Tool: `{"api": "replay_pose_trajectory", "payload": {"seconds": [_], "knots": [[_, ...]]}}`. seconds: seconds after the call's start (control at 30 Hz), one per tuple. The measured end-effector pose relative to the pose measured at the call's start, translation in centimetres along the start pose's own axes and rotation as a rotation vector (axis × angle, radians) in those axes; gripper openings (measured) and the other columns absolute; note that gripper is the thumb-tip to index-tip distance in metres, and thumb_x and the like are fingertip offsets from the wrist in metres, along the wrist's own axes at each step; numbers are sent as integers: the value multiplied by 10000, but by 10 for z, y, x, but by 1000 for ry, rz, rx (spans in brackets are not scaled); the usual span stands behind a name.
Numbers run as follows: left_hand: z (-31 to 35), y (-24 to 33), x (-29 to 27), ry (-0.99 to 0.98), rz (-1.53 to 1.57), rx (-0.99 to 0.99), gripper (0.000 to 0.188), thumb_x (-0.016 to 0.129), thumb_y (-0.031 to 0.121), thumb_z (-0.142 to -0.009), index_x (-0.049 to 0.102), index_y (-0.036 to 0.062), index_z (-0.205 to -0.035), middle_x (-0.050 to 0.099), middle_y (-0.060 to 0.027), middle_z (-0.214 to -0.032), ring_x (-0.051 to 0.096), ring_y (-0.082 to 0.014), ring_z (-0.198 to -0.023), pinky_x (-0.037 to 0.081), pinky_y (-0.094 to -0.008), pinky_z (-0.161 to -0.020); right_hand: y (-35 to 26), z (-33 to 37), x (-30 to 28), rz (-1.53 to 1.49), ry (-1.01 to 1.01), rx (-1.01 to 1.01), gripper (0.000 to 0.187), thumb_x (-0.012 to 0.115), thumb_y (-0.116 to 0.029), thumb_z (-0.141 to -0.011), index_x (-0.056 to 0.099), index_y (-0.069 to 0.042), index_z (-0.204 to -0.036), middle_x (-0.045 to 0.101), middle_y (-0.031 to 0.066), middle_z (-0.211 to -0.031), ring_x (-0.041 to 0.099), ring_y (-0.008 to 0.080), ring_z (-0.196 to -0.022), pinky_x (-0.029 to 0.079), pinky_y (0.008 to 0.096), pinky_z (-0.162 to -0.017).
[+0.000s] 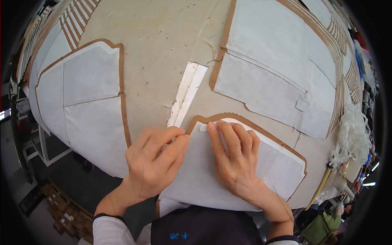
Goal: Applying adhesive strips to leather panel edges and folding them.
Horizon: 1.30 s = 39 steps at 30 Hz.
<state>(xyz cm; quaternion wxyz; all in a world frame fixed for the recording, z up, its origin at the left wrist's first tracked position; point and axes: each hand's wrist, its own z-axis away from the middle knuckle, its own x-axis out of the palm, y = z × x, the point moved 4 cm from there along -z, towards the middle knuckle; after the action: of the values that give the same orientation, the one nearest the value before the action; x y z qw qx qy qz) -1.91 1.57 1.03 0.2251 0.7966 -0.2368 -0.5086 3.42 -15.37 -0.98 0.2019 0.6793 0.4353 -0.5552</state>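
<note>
A garment panel (196,179), brown with white backing, lies on the table edge in front of me. Its brown border shows along a curved far edge. My left hand (156,157) is closed, pinching the panel's far left edge between thumb and fingers. My right hand (237,157) is bent over the same far edge, a little to the right, fingertips closed on the panel. By its thumb, a small white strip (203,128) lies on the backing, partly hidden by the hand.
Another backed panel (92,77) lies at the left, and a larger one (265,73) with a sewn slit at the far right. A white strip (185,96) is stuck to the beige tabletop (151,49). Crumpled clear plastic (351,134) hangs at the right edge; a person in green (322,226) is beyond.
</note>
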Motion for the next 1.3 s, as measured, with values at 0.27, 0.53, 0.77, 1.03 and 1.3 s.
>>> {"api": "replay_pose_trajectory", "payload": {"seconds": [0.27, 0.53, 0.77, 1.03, 1.3], "knots": [[8, -6, 11, -105, -62, 74, 403, 761, -72, -710, 753, 25, -1100, 686, -84, -1103, 585, -196, -767, 489, -280, -578, -4, 1, 2, -4, -17, -14, 476, 666, -82, -775, 675, 8, -1243, 605, 140, -1281, 581, 294, -1129, 431, 423, -881], [3, -4, 13, -113, -111, 110, 411, 746, -24, -669, 770, 59, -1071, 656, -40, -1061, 552, -163, -729, 471, -261, -535, -10, 7, 2, 15, -51, 1, 463, 654, -102, -818, 678, -28, -1275, 591, 177, -1360, 581, 328, -1215, 428, 454, -954], [3, -4, 16, -112, -117, 88, 479, 747, -60, -649, 766, 72, -1109, 648, -35, -1056, 526, -173, -722, 452, -277, -538, -11, 11, 2, -10, -25, 21, 453, 642, -102, -827, 686, -32, -1273, 594, 176, -1358, 574, 331, -1242, 416, 470, -984], [2, -4, 19, -111, -108, 72, 449, 764, -55, -698, 759, 69, -1129, 651, -39, -1048, 528, -174, -721, 447, -289, -538, -12, 10, 4, -3, -37, 42, 429, 634, -116, -841, 702, -36, -1257, 590, 178, -1370, 566, 327, -1249, 406, 487, -994], [1, -8, 15, -89, -21, 17, 390, 792, -12, -725, 756, 55, -1108, 644, -29, -1032, 560, -171, -724, 491, -281, -562, -12, 9, 3, -23, -18, 23, 404, 643, -110, -830, 710, -12, -1216, 609, 145, -1352, 571, 316, -1239, 409, 481, -981]]}}
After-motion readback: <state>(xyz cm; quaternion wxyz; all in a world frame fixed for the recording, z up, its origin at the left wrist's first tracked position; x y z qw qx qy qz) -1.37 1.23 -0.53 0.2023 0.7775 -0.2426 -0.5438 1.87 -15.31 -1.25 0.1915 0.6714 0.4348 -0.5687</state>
